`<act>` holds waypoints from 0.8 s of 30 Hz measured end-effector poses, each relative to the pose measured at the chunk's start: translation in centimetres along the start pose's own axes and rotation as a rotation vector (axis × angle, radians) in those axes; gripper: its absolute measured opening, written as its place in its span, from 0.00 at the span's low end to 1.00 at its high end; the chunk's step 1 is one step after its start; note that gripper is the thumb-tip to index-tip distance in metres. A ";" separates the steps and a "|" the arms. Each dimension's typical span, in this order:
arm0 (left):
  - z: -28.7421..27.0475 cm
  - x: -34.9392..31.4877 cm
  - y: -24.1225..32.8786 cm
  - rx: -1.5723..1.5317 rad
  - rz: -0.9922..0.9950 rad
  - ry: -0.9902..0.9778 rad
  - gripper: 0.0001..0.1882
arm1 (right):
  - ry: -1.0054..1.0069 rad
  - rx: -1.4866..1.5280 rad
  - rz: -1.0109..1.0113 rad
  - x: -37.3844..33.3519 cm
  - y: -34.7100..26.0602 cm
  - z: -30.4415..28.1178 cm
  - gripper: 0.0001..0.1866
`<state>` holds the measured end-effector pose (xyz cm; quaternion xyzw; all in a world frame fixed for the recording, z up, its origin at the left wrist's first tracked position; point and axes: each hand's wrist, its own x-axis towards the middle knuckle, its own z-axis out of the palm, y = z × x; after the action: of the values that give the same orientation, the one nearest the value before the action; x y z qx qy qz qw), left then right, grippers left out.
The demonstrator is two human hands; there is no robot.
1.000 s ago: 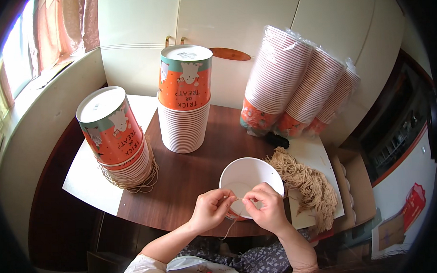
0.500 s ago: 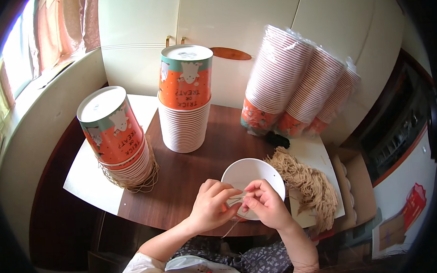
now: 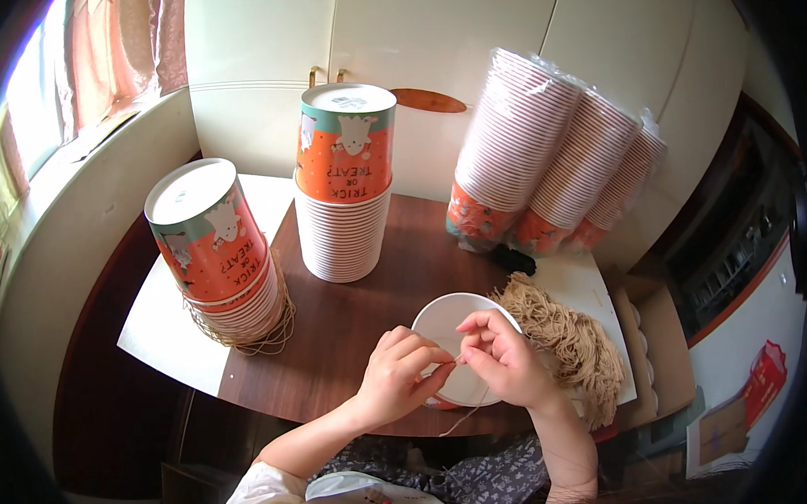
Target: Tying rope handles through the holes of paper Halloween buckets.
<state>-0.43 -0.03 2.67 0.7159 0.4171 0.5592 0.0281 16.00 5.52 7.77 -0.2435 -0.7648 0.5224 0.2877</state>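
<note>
Over a white paper bucket [image 3: 434, 317] at the table's near edge, my two hands meet fingertip to fingertip. A thin beige string [image 3: 464, 420] is pinched between the fingers of my left hand [image 3: 401, 375], and its loose end hangs toward the table edge. My right hand [image 3: 507, 359] pinches the same string close by, its thumb against the index finger. Whether the string is knotted there is too small to see. The bucket stands mouth up, its front partly hidden by my hands. Right of it lies a heap of beige strings [image 3: 577, 339].
An upside-down bucket stack [image 3: 209, 245] with strings looped round its base stands left. Another upside-down stack [image 3: 345, 232] is at mid-table. Plastic-wrapped stacks [image 3: 515, 128] stand at back right, near a small black item [image 3: 516, 260]. A cardboard box [image 3: 672, 349] sits beyond the right edge.
Both hands have shifted slightly to the right, and their fingertips have drawn closer together on the string. The string's hanging end has swung to the right.
</note>
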 end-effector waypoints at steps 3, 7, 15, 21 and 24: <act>0.3 -0.1 -0.3 -0.007 -0.037 0.017 0.09 | -0.015 -0.025 -0.014 0.9 -1.2 -0.4 0.10; 0.1 0.2 -0.3 -0.003 -0.053 0.059 0.09 | -0.016 -0.037 -0.054 1.8 -2.2 -0.4 0.10; -0.4 0.1 -0.5 -0.025 -0.121 0.041 0.10 | -0.001 -0.046 -0.020 1.7 -2.8 0.0 0.09; -0.6 -0.8 -0.8 -0.085 -0.192 -0.010 0.09 | 0.017 -0.033 -0.052 1.8 -2.4 0.2 0.09; -1.6 0.3 -0.7 -0.313 -0.286 -0.102 0.08 | -0.065 0.022 -0.030 1.9 -3.0 -0.8 0.09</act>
<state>-2.17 -0.04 3.14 0.6638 0.4205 0.5704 0.2392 14.97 6.33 11.22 -0.2117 -0.7716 0.5341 0.2730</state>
